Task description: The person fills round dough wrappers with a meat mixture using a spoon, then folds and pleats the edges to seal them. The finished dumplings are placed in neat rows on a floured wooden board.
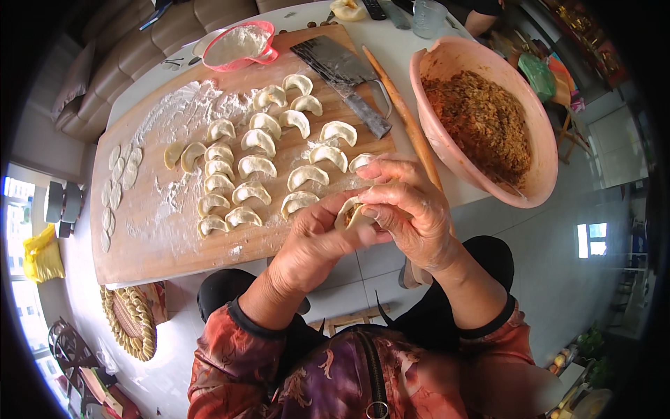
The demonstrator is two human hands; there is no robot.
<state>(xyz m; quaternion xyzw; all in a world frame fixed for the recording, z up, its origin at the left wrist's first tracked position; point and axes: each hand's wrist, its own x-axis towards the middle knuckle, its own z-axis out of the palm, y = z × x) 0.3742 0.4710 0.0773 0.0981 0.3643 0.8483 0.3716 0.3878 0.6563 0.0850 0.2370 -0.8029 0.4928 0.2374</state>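
Between my two hands is a dumpling point(349, 213), its dough wrapper partly folded and brown filling showing in the gap. My left hand point(324, 235) supports it from the left, the thumb blurred across its near side. From the right, my right hand point(405, 209) pinches the wrapper's edge with thumb and fingers. Both hands are raised over the near edge of a floured wooden board point(157, 251). Rows of folded crescent dumplings point(256, 166) lie on the board, one partly behind my right fingers. Flat dough wrappers point(116, 195) lie overlapping at its left side.
A pink basin point(544, 173) of minced filling point(476, 125) stands right, beside a wooden rolling pin point(405, 112). A cleaver point(340, 73) lies on the board's far part. Beyond sits a red-rimmed flour container point(238, 47). A woven tray point(128, 319) of dumplings is below left.
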